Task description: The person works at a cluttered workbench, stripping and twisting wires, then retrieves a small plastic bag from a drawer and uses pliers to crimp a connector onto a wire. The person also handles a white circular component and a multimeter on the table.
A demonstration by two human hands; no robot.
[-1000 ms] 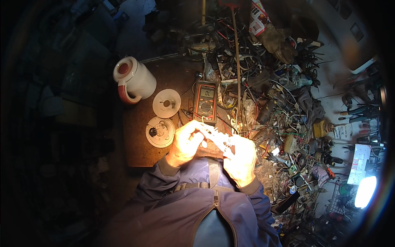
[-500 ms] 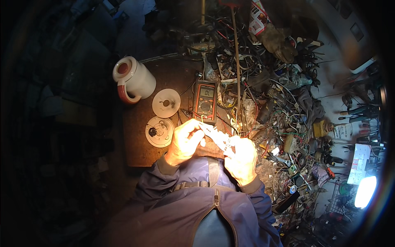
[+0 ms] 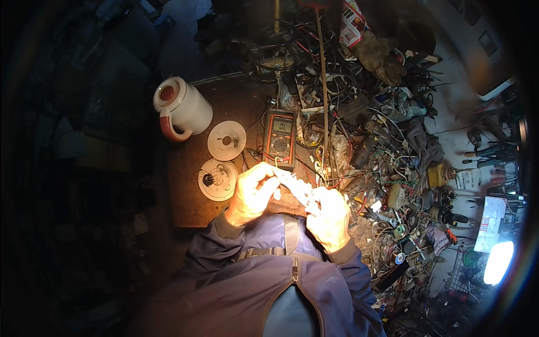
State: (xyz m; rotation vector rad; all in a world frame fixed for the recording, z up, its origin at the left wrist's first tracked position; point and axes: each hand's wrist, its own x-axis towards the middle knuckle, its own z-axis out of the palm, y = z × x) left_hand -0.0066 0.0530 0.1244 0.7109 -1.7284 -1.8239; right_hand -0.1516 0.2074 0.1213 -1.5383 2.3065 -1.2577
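Note:
Bright light falls on my two hands, held close together above the near part of the bench. Between them runs a slim, overexposed piece (image 3: 296, 187) with a jagged outline; glare hides what kind of thing it is. My left hand (image 3: 252, 192) pinches its upper left end between thumb and fingers. My right hand (image 3: 328, 218) is closed round the lower right end. Just beyond the hands lies a multimeter (image 3: 279, 138) with an orange-red edge and a lit display. Left of it are a round whitish disc (image 3: 227, 140) and a round base plate (image 3: 218, 180) with a dark connector.
A cream kettle (image 3: 191, 115) with a red-brown handle stands at the far left of the brown bench (image 3: 185, 205). Tangled wires, tools and parts (image 3: 387, 146) heap up along the right. A thin upright rod (image 3: 323, 84) rises there. A bright lamp (image 3: 498, 262) glows at the right.
Both hands keep nearly the same place and grip. The glare on the right hand and the held piece is slightly weaker.

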